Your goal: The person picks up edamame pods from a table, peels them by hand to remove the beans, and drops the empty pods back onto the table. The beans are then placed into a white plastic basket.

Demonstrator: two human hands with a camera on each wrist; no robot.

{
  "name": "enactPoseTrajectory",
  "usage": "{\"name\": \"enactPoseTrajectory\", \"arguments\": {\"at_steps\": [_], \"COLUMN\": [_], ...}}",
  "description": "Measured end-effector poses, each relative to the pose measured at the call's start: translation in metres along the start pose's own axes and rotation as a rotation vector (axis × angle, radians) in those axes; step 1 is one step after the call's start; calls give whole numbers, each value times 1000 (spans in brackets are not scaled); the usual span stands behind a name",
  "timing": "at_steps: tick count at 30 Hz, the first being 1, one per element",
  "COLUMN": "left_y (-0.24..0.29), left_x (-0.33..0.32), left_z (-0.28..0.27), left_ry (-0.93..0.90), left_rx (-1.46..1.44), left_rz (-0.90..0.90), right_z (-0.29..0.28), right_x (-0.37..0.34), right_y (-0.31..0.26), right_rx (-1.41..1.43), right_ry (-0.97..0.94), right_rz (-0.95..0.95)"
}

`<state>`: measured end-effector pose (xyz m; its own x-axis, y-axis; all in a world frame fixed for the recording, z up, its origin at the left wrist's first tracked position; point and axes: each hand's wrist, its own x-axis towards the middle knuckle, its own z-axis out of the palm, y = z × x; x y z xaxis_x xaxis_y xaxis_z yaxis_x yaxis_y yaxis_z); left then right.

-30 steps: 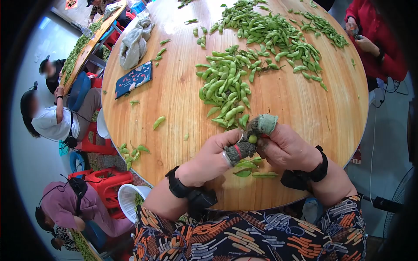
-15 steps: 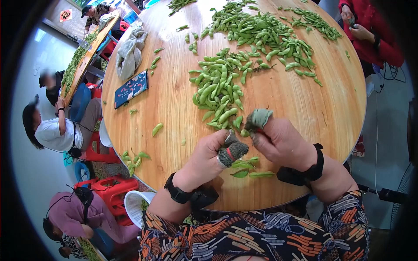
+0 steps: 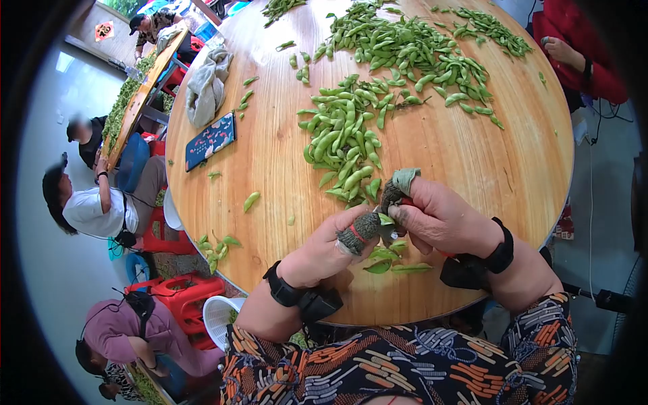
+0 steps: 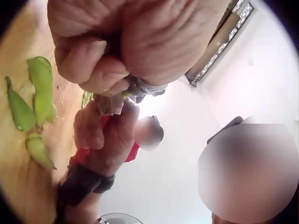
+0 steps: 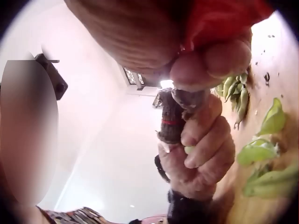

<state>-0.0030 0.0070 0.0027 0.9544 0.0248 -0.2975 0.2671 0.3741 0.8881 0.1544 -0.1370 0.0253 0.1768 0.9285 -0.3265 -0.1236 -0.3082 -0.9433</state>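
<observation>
The left hand (image 3: 324,251), its thumb in a dark knitted cover with a red band, curls its fingers around a small green pod (image 3: 385,219). The right hand (image 3: 442,217), wearing a similar cover and a pale green wrap, pinches at the same pod; their fingertips meet. The right wrist view shows curled fingers of the left hand (image 5: 201,156) with a bit of green between them. Fingers hide most of the pod. Below the hands, several green pods (image 3: 410,268) lie on the wooden table (image 3: 472,169). A pile of pods (image 3: 341,135) lies beyond them.
A larger pod heap (image 3: 405,47) covers the far side. On the left are a blue patterned booklet (image 3: 210,141), a grey cloth (image 3: 208,84) and loose pods (image 3: 219,250). A white basket (image 3: 219,317) stands below the left edge. A person in red (image 3: 580,47) is at the right.
The hands, apart half a second ago, have come together again at the fingertips. The round green bean seen by the right fingertips no longer shows there. The head view has shifted slightly.
</observation>
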Motion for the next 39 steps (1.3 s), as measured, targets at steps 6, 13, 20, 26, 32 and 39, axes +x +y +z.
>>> {"name": "enactPoseTrajectory", "arguments": {"at_steps": [6,13,20,26,32,39], "left_y": [-5,-4,-3,-9,-14,-12], "left_x": [4,5,7,9,8,10], "left_z": [-2,-3,0,4,6,6], "left_ry": [-19,14,-14,1,80,66], "left_rx": [310,517,601,639,791,567], "left_rz": [162,250,290,283,334,331], "right_z": [-3,-3,1,1,5,1], "right_x": [2,4,0,0,8,11], "right_y": [10,14,17,17,28,24], "right_rx": [-353,-496,-835,-941,-1064,-653], "right_ry": [24,55,104,76,170,220], "right_rz": [-278,-354,-519,-633,-638,-574]}}
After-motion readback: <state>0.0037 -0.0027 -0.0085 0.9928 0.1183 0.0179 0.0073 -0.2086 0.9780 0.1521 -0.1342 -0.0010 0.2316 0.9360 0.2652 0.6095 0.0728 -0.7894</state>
